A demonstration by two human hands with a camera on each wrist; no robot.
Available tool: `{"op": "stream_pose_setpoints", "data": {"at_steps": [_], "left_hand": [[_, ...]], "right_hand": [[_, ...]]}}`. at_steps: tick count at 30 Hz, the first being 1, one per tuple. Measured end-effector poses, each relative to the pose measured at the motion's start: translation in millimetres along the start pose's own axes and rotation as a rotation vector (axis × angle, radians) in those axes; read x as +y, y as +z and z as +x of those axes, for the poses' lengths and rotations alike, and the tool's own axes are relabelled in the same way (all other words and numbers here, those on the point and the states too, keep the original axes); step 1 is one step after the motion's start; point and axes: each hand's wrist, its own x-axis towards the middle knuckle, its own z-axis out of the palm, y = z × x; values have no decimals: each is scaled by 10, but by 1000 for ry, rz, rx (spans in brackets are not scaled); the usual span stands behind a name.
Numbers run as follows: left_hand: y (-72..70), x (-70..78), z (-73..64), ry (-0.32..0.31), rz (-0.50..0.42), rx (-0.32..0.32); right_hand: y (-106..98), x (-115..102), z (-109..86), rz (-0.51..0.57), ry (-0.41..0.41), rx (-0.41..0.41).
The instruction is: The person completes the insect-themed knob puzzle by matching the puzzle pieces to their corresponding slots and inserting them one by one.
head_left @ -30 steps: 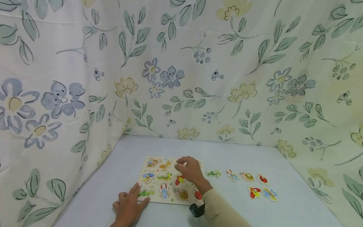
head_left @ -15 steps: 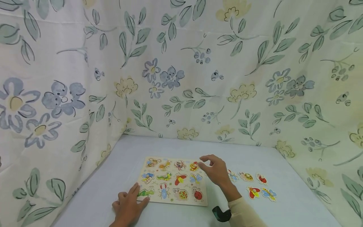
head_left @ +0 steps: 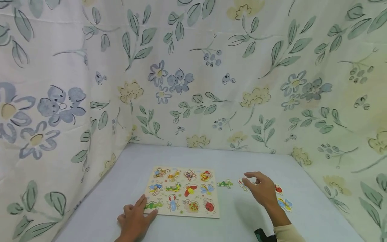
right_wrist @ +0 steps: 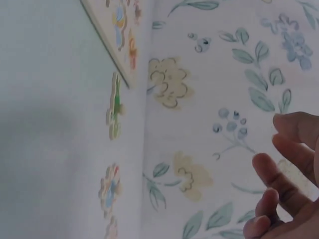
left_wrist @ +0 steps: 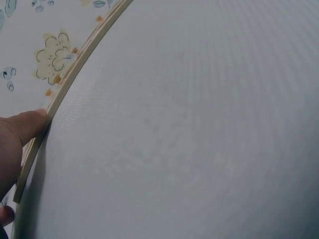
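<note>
A wooden insect puzzle board (head_left: 200, 210) lies on the table, covered with colourful bug shapes. My left hand (head_left: 136, 216) rests at its near left corner, index finger along the left side and thumb at the front edge. In the left wrist view, the thumb (left_wrist: 30, 124) touches the board's edge. My right hand (head_left: 262, 191) is over the row of loose pieces, fingers and thumb curved apart with nothing between them. Its fingertips overlap a stag beetle piece (head_left: 243, 185). A green grasshopper piece (head_left: 225, 183) lies between board and hand. Other pieces are hidden behind the right hand.
A ladybug piece (head_left: 278, 189) and a blue-winged insect piece (head_left: 285, 203) show past the right hand. Flowered cloth (head_left: 208, 111) rises behind the white table (head_left: 181, 156) and at both sides. A black device (head_left: 263, 234) sits at the right wrist.
My right hand has moved right, from over the board to above the loose pieces, uncovering the board's upper right and the grasshopper piece. The left hand stays at the corner.
</note>
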Motion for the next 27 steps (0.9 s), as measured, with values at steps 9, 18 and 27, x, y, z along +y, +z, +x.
{"op": "stream_pose_setpoints", "data": {"at_steps": [9, 18, 27], "left_hand": [[-14, -17, -11, -9, -5, 9], [-27, -6, -10, -13, -12, -3], [-18, 16, 0, -17, -5, 1]], "right_hand": [[-270, 384, -51, -102, 106, -8], [-360, 660, -86, -193, 230, -119], [-322, 935, -157, -228, 299, -184]]}}
